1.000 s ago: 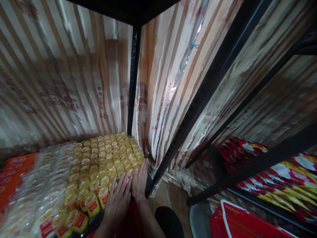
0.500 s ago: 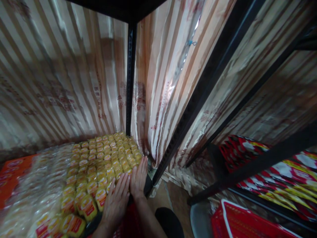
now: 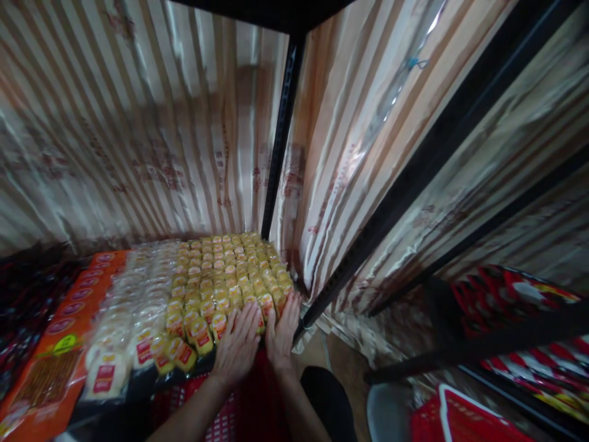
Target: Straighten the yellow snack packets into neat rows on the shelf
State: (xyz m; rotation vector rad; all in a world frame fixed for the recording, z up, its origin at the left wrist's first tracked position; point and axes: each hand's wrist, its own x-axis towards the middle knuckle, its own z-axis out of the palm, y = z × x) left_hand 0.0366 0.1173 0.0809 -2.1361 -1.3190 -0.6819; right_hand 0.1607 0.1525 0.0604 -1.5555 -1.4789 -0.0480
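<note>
Head view, near to far. Nearest: a red basket (image 3: 464,417) at lower right, and red mesh at the bottom centre below the forearms. Left hand (image 3: 238,350): flat, fingers stretched and together, palm down on the near edge of the yellow packets (image 3: 221,276); it grips nothing. Right hand (image 3: 283,331): likewise flat and outspread, pressed on the near right corner of the same block, just beside the left hand, thumbs nearly touching; nothing is grasped. Yellow packets: small, red-labelled, packed in close rows on a low shelf, filling its right part back to the rear post. Pale packets (image 3: 138,294): clear-wrapped, red-labelled, in rows just left of the yellow block. Orange packs (image 3: 59,350): flat, along the left of the pale rows. Black shelf post (image 3: 280,141): upright at the far right corner of the block; a second black post (image 3: 405,178) slants down toward the right hand. Striped curtain (image 3: 138,123): shiny, beige and brown, hanging behind and to the right of the shelf. Red and yellow bags (image 3: 515,294): on a lower shelf at far right, partly blurred.
</note>
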